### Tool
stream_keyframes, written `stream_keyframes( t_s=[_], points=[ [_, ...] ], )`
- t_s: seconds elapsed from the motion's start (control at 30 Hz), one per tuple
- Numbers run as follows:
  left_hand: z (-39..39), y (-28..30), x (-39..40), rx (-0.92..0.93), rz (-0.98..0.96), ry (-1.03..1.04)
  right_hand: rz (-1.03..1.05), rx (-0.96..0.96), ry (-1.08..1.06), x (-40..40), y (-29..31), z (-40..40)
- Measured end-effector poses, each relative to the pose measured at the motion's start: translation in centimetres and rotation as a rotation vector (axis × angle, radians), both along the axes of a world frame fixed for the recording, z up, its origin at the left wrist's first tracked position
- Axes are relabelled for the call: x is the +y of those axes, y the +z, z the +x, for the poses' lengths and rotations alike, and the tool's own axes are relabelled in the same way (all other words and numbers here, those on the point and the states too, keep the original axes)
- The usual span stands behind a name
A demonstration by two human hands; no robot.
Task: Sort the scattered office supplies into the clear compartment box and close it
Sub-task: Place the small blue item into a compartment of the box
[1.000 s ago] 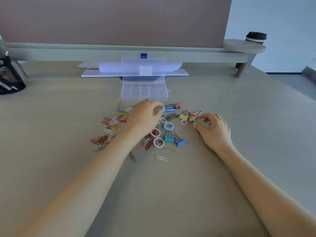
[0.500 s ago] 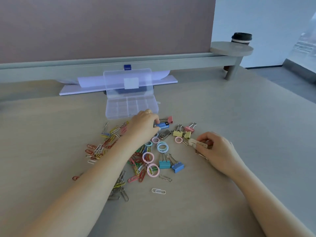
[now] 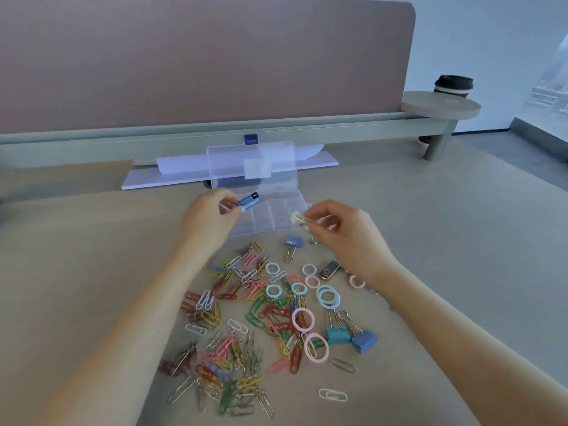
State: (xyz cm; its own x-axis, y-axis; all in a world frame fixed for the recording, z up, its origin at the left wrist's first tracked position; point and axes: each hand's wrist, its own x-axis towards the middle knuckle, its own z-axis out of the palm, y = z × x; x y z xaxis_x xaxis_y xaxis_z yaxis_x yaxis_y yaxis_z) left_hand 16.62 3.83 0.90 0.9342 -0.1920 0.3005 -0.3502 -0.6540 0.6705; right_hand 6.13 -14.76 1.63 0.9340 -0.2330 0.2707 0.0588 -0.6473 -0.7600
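Note:
The clear compartment box (image 3: 278, 216) lies open on the desk, its lid (image 3: 252, 162) standing up behind it. My left hand (image 3: 206, 219) pinches a small blue flat item (image 3: 249, 200) above the box's left compartments. My right hand (image 3: 344, 232) pinches a small pale item (image 3: 299, 218) at the box's right front corner. Coloured paper clips (image 3: 242, 327), pastel rings (image 3: 302, 319) and blue binder clips (image 3: 350, 333) lie scattered on the desk in front of the box. A blue binder clip (image 3: 292, 245) and a silver USB stick (image 3: 329, 269) lie under my right wrist.
A white keyboard-like slab with paper (image 3: 172, 172) lies behind the box, under a grey shelf (image 3: 215, 130) along the partition. A coffee cup (image 3: 453, 84) stands on a round stand (image 3: 442, 104) at the back right. A lone white paper clip (image 3: 333, 395) lies nearest me.
Both hands have lifted off the pile and moved forward to the box, the left carrying the blue item, the right carrying the pale item. The camera has tilted closer over the desk.

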Motion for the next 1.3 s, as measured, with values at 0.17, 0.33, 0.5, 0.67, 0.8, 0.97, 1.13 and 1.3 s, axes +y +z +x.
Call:
stream_keyframes(
  t_s=[0.17,0.33,0.5,0.67,0.8,0.97,1.13,1.3],
  points=[
    [3.5,-1.1,2.0,0.047,-0.219,0.089,-0.159,-0.023,0.155,2.9,0.7,9.0],
    [6.2,-1.0,2.1,0.093,-0.367,0.188,-0.291,0.029,0.281,4.6,-1.6,14.9],
    [6.2,-1.4,3.3,0.085,-0.278,0.129,-0.259,0.019,0.305,5.1,-3.3,16.0],
    [6.1,-1.5,3.3,0.060,-0.248,0.118,-0.263,0.050,0.231,5.9,-3.5,16.1],
    [6.2,-1.2,3.5,0.027,-0.243,0.109,-0.226,0.041,0.146,6.4,-3.5,16.3],
    [6.4,-1.2,3.5,0.027,-0.198,0.100,-0.267,0.065,0.161,6.4,-3.7,15.6],
    [6.0,-1.0,3.2,0.065,0.060,-0.032,-0.266,0.077,0.236,6.6,-3.5,12.8],
    [5.1,-0.6,3.2,0.093,0.245,-0.128,-0.184,-0.063,0.237,7.3,-4.1,10.6]
  ],
)
